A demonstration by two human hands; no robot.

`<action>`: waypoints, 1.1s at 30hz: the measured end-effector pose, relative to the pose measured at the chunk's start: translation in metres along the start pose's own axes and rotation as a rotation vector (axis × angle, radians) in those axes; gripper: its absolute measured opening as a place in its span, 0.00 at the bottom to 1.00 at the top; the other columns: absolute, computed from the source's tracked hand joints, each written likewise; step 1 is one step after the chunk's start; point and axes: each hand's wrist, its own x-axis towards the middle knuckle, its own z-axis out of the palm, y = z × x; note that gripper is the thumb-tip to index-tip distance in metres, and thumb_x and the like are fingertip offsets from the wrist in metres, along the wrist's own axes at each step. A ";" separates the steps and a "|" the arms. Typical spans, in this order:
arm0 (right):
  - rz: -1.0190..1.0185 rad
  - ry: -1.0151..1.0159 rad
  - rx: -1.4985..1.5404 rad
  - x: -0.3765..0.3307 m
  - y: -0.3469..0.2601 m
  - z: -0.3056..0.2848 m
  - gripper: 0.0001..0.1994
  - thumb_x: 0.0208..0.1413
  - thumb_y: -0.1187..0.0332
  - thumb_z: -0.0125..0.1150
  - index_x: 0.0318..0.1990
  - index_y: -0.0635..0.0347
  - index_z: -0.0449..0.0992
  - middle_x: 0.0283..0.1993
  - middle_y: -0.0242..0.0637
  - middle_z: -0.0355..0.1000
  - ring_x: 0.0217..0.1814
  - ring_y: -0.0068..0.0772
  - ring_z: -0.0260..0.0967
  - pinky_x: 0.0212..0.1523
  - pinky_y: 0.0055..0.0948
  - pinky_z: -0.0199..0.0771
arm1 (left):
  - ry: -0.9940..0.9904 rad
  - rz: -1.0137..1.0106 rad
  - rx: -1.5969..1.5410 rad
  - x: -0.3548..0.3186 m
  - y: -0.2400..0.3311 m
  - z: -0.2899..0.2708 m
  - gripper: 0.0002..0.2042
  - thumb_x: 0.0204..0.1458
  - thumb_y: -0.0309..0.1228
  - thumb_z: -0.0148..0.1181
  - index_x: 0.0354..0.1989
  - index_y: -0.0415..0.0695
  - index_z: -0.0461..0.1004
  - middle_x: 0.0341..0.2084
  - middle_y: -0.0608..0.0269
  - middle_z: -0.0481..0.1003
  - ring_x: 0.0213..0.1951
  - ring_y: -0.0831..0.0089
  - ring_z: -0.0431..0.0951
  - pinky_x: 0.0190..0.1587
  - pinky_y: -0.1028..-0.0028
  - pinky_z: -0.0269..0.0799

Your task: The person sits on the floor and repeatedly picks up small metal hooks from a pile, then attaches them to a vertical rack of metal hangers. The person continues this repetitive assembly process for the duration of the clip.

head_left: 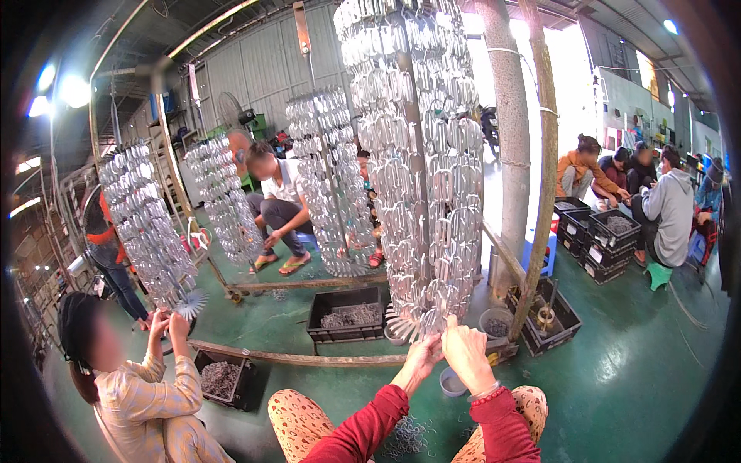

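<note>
Far left, a co-worker (147, 401) works at another hanging rack (147, 224). Black crate (346, 315) sits on the green floor. My left hand (421, 356) and right hand (465, 351) pinch together at the bottom of the tall rack of silver metal loops (421, 170); grip contents too small to tell.

A big shed with corrugated metal walls (262, 69) and a glossy green floor (633, 370) — bright lamps (73, 91) glare at the left, daylight pours through the wide opening (567, 85) behind a concrete pillar (513, 139).
</note>
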 end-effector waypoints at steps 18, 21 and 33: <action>0.181 -0.062 0.126 0.003 0.025 0.002 0.09 0.55 0.63 0.52 0.36 0.58 0.70 0.28 0.53 0.73 0.33 0.59 0.72 0.33 0.51 0.70 | -0.012 -0.081 -0.121 -0.015 0.014 0.011 0.03 0.53 0.27 0.55 0.34 0.43 0.70 0.39 0.60 0.74 0.49 0.63 0.73 0.48 0.58 0.69; 0.173 -0.043 0.103 0.006 0.025 0.005 0.09 0.55 0.63 0.53 0.35 0.58 0.70 0.27 0.52 0.73 0.33 0.59 0.71 0.33 0.51 0.70 | -0.039 -0.117 -0.162 -0.015 0.015 0.009 0.03 0.53 0.27 0.54 0.34 0.42 0.70 0.38 0.57 0.75 0.49 0.62 0.74 0.47 0.57 0.70; 0.179 -0.070 0.365 0.014 0.022 0.022 0.12 0.51 0.62 0.57 0.26 0.63 0.70 0.19 0.44 0.69 0.24 0.49 0.70 0.27 0.42 0.66 | -0.012 -0.066 -0.188 -0.020 0.017 0.010 0.03 0.53 0.27 0.56 0.33 0.42 0.70 0.36 0.60 0.76 0.46 0.62 0.76 0.44 0.64 0.70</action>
